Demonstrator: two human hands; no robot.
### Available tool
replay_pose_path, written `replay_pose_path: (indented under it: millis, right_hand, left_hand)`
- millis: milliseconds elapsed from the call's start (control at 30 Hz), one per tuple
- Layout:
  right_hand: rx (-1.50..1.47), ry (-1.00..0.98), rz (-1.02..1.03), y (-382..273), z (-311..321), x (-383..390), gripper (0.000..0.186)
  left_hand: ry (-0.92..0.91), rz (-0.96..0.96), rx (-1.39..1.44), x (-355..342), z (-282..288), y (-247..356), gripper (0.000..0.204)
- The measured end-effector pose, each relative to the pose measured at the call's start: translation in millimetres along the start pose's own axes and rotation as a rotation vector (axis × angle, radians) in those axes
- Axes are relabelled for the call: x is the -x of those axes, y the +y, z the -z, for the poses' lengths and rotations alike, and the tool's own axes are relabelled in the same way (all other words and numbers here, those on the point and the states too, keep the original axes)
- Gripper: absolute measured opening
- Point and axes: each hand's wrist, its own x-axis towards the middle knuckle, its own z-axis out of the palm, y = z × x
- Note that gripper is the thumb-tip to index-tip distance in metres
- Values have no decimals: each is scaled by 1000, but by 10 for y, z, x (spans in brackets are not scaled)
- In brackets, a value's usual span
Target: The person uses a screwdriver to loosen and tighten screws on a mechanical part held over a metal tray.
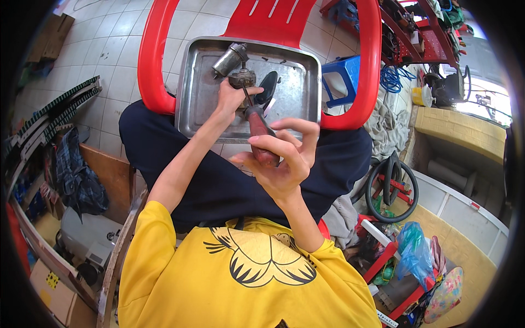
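My left hand grips a greasy metal part with a shaft on top, standing in the steel tray. My right hand holds a screwdriver by its dark red handle, index finger raised and bent; the blade reaches up to the metal part, its tip hard to make out. A silver metal cylinder lies at the part's upper left, and a black curved piece lies to its right, with small dark bits near the back of the tray.
The tray rests on a red plastic chair before my crossed legs. A blue stool, blue hose and red shelving are at right. Black tubes and bagged items lie lower right; boards stand left.
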Motion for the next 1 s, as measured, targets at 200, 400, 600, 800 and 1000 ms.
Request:
replay_pose_path:
  millis: [200, 400, 600, 800, 1000]
  right_hand:
    - [-61, -61, 21, -15, 62, -35, 49]
    - [-35, -42, 103, -25, 74, -78, 53]
    - [-96, -6, 23, 86, 72, 80, 55]
    - [-97, 78, 33, 137, 7, 57, 54]
    - [-89, -39, -62, 18, 181, -186, 43]
  left_hand:
    - [12, -45, -32, -70, 15, -71, 58]
    - [18, -68, -21, -76, 1, -117, 59]
    - [-1, -88, -3, -79, -9, -102, 57]
    - [-3, -50, 52, -60, 24, -119, 55]
    - [-42, -92, 25, -31, -5, -56, 48]
